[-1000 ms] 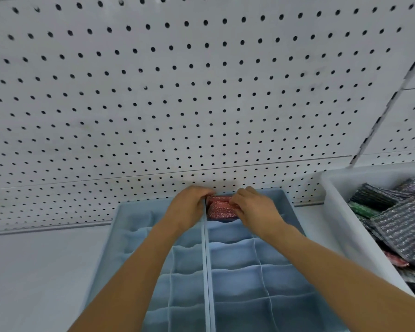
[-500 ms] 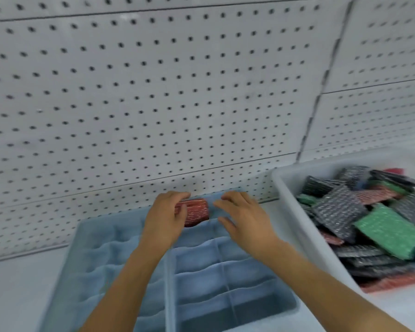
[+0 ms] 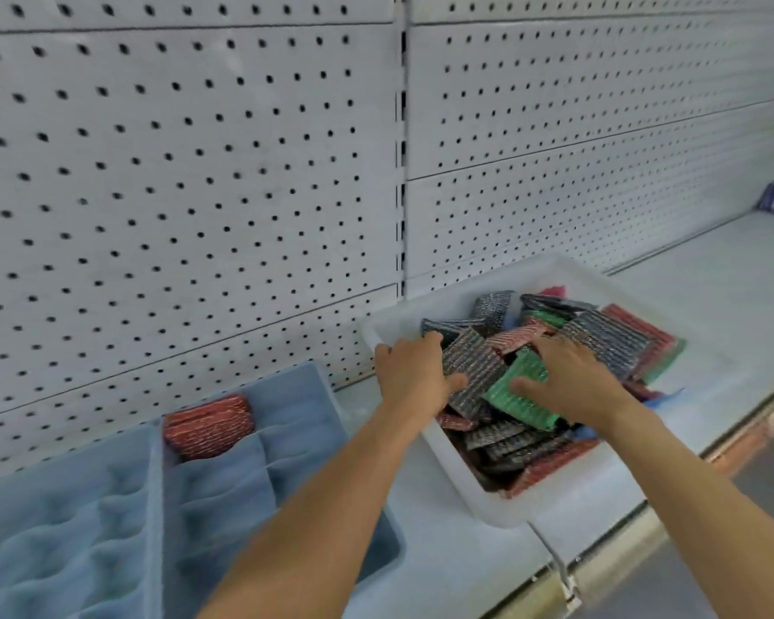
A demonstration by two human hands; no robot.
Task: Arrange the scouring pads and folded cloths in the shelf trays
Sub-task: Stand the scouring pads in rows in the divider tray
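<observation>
Hands are both in the white bin on the shelf. The left hand lies flat on a grey pad. The right hand lies spread on a green pad, which slants toward the shelf's front edge. Before, both hands were at the blue tray, where a red pad now sits.

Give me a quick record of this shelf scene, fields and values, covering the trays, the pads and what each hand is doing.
setting: white shelf with pegboard back
blue divided tray: one red scouring pad upright in a back compartment
white bin: heaped with grey, green and red pads
left hand: on a grey pad in the bin
right hand: on a green pad
grasp: not clear yet
</observation>
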